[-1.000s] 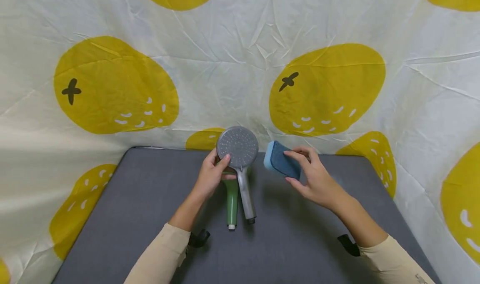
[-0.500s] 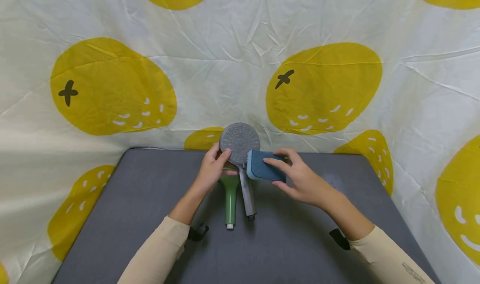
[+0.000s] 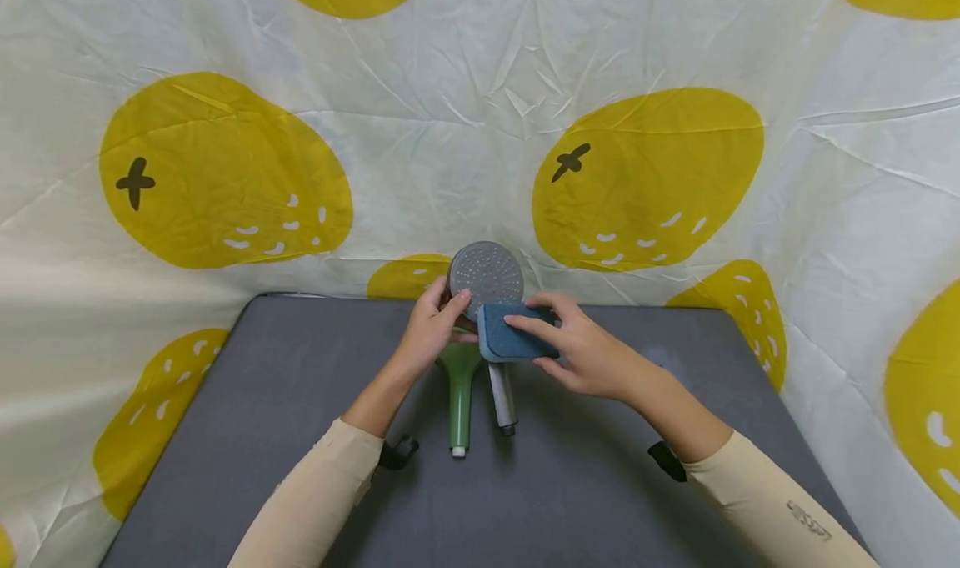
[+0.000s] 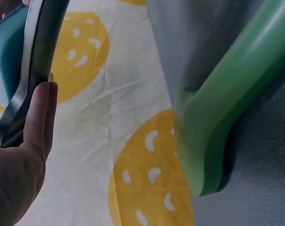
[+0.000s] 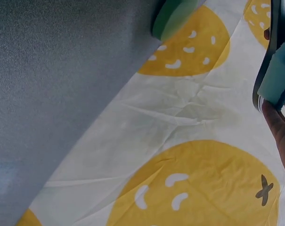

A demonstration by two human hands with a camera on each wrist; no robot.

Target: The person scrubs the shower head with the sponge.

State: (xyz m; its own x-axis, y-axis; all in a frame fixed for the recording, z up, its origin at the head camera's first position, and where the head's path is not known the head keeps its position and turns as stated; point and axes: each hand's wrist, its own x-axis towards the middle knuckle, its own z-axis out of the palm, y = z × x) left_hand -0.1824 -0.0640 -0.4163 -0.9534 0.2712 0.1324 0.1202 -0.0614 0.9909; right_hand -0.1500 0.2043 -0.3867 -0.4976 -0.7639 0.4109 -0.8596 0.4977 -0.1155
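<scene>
My left hand [image 3: 430, 332] grips a grey shower head [image 3: 489, 272] by the left edge of its round face, thumb on the front and fingers behind. The shower head's handle points down toward me. A blue sponge [image 3: 498, 334] with a darker scouring side is pinched between thumb and fingers of my right hand [image 3: 581, 347]. Its light side lies against the lower part of the shower head's face and covers the neck. In the left wrist view the sponge [image 4: 8, 56] sits along the shower head's front. A green shower head [image 3: 460, 393] lies on the table behind and below.
The dark grey table [image 3: 570, 493] stands against a white cloth [image 3: 450, 168] printed with large yellow fruit shapes. The cloth also hangs along both sides. Black straps [image 3: 397, 451] show at the wrists.
My right hand has brought the sponge leftward from beside the shower head onto its lower face. My left hand and the grey shower head have shifted slightly right and up.
</scene>
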